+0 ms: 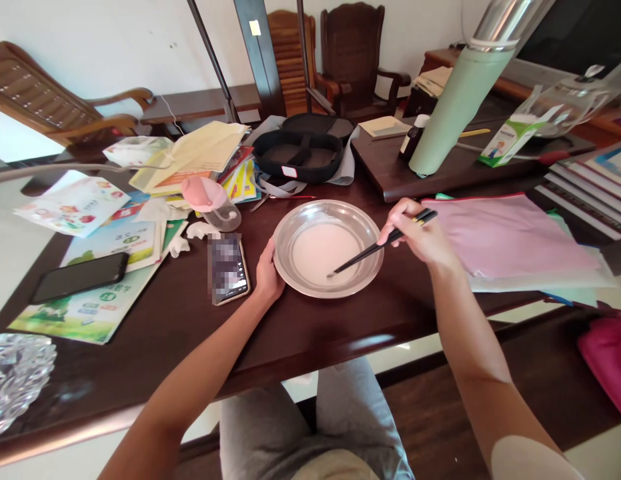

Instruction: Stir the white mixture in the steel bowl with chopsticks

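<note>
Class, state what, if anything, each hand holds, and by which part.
The right hand holds black chopsticks near their upper end. The left hand touches the metal bowl at its left rim; any grip is unclear.

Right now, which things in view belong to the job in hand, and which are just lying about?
In use:
metal bowl, left hand at its rim
whitish contents
black chopsticks in the right hand, tips in the bowl

Lying about:
smartphone near the left hand
black smartphone
pink-topped bottle
green thermos
open black case
glass teapot

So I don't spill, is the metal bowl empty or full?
Partly filled: the metal bowl holds pale contents below its bare rim.
</note>
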Tool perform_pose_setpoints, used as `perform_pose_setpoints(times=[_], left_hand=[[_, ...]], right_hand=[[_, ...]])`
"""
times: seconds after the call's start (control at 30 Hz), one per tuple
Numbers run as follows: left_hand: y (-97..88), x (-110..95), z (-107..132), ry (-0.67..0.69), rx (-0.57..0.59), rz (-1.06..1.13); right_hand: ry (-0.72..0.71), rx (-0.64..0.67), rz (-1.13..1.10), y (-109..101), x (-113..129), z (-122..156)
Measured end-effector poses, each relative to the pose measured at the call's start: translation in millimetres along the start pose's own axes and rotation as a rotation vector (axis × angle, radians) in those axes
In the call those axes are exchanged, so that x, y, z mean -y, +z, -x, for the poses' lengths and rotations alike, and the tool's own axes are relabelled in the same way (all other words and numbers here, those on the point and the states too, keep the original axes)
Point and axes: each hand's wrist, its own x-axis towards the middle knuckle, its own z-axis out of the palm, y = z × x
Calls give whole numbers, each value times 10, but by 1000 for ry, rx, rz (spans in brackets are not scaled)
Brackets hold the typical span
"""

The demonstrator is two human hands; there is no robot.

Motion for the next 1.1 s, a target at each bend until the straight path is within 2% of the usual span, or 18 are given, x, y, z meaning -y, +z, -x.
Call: perform_pose_setpoints(times=[0.07, 0.17, 0.27, 0.37, 0.47, 0.6, 0.63, 0.7, 0.8, 0.9, 0.97, 1.03, 1.1], left_hand=[[6, -3, 4, 13, 14, 1], [1, -2, 1, 9, 12, -3], [-15, 12, -11, -6, -1, -14], [-23, 25, -19, -1, -7, -7], [-16, 25, -18, 4, -5, 11], [-2, 13, -13, 6, 7, 25], [-1, 11, -13, 7, 9, 24], [-3, 11, -14, 3, 7, 21], [-14, 19, -19, -1, -8, 15], [-22, 29, -24, 0, -12, 14], [-22, 32, -26, 6, -7, 13], [-20, 30, -26, 16, 3, 11], [-15, 24, -25, 25, 12, 10]], right_hand=[[-20, 43, -18, 148, -65, 42], [-95, -10, -2, 260, -109, 40], [-157, -130, 63, 160, -44, 48], [-176, -139, 85, 0, 83, 136], [-172, -15, 10, -1, 172, 242], [-77, 165, -48, 221, 125, 235], [-68, 172, -52, 267, 90, 202], [-99, 104, -44, 303, 17, 124], [-189, -77, -5, 227, -57, 42], [-249, -285, -1, 125, -72, 46], [-259, -371, -32, 123, -78, 72], [-238, -333, -80, 187, -101, 83], [-205, -212, -127, 282, -143, 67]])
